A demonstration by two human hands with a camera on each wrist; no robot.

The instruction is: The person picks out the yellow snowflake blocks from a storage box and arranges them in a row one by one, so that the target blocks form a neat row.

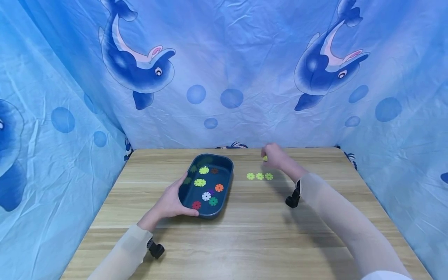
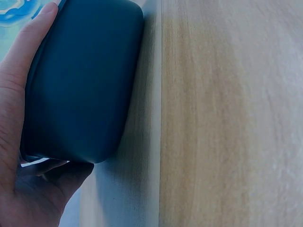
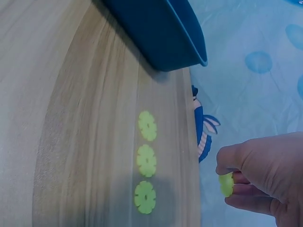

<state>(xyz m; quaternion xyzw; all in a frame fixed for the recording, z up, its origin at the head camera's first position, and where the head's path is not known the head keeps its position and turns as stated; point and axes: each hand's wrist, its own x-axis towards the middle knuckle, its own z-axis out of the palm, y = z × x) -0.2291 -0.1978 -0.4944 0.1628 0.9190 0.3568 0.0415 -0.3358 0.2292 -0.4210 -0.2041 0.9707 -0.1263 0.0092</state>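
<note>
My left hand grips a dark blue rectangular plastic bin by its left side and near corner, the thumb on the near rim. Inside the bin lie several slotted snowflake discs: a yellow-green one, an orange one, a white one, a green one and a red one. Toward the table's back, my right hand pinches a yellow-green snowflake disc between thumb and fingers, held above the wood. Just nearer, three matching discs lie flat in a row.
A light wood table carries everything. Blue curtains printed with dolphins and bubbles hang behind it and at both sides. The bin stands left of the row of discs.
</note>
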